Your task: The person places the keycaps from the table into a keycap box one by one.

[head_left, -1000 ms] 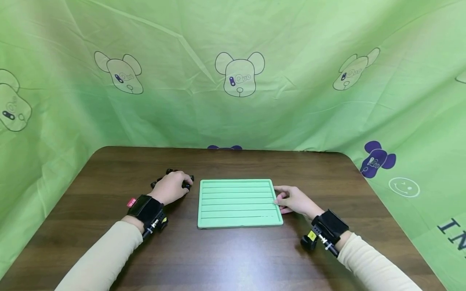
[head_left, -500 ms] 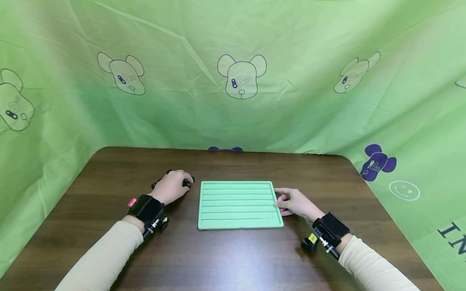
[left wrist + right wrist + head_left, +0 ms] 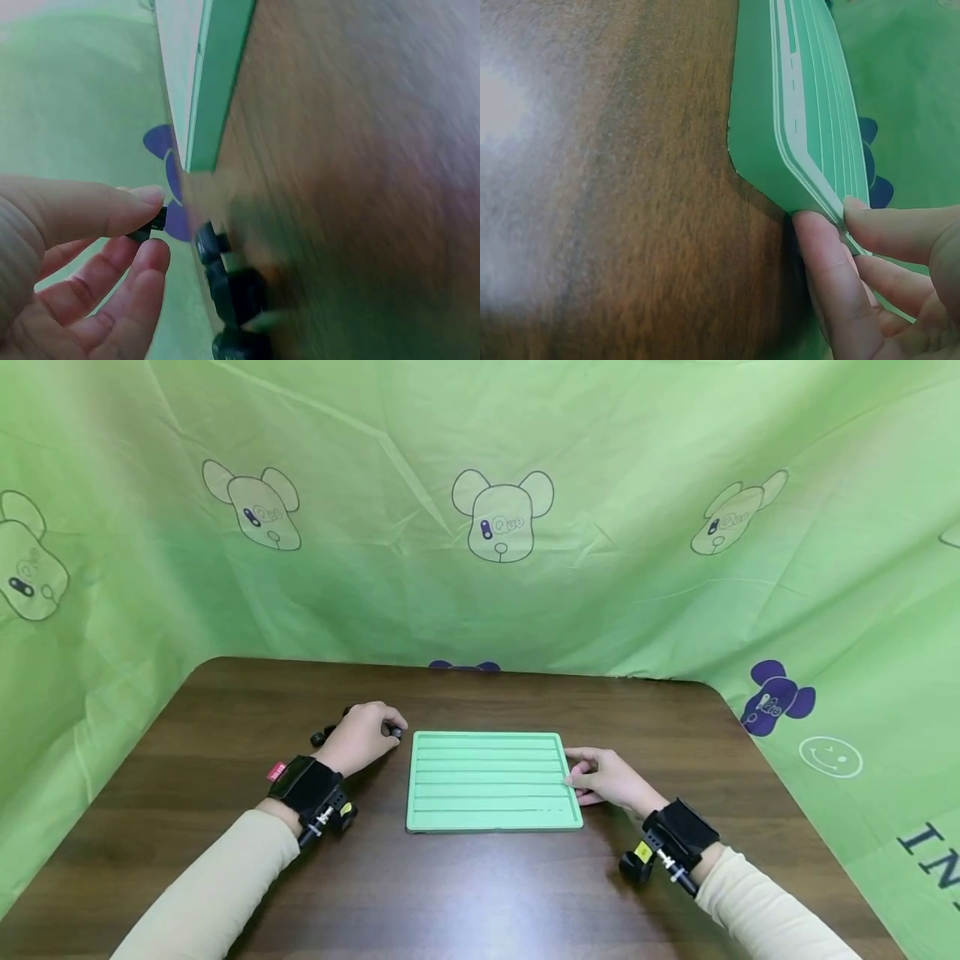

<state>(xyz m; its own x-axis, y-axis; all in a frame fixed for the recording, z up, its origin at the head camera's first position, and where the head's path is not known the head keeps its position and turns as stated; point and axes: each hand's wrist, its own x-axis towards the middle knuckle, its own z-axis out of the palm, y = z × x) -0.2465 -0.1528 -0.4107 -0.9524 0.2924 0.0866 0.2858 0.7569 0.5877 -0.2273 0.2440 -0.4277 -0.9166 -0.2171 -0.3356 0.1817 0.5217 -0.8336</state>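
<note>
In the head view my left hand (image 3: 358,737) is left of a mint-green grooved board (image 3: 487,766). Thumb and fingers pinch a small black piece (image 3: 155,223), held above the wooden table in the left wrist view. Several more small black pieces (image 3: 238,289) lie on the table beside that hand, partly hidden by it in the head view. My right hand (image 3: 606,775) holds the board's right edge, thumb on the rim and fingers against the side. The board lies flat, its shallow ledges running left to right.
The dark wooden table (image 3: 480,893) ends at a rounded far edge, with a green printed curtain (image 3: 360,568) hanging behind it. A black strap with a small camera sits on each wrist.
My left hand has risen slightly and shifted right, bringing a small black piece away from the others. My right hand stays at the board's edge, and the board stays put.
</note>
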